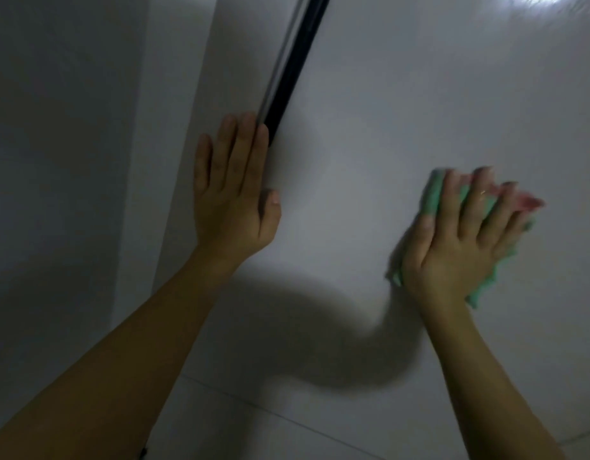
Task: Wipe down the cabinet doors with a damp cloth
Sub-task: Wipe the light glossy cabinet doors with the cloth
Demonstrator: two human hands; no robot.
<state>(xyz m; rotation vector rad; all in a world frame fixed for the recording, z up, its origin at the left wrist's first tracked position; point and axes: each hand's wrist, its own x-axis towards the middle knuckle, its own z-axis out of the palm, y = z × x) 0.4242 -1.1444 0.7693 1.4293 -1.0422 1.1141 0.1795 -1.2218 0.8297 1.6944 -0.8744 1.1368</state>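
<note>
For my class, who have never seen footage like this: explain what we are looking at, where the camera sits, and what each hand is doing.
There is no machine here, only a person's two bare hands. The single picture comes from a camera worn on the person's head, looking forward at the hands. In front is a glossy white cabinet door, with a dark gap along its left edge. The left hand lies flat with straight fingers beside that gap. The right hand presses a green and pink cloth flat against the door, fingers spread. The cloth looks blurred, which suggests wiping motion.
</note>
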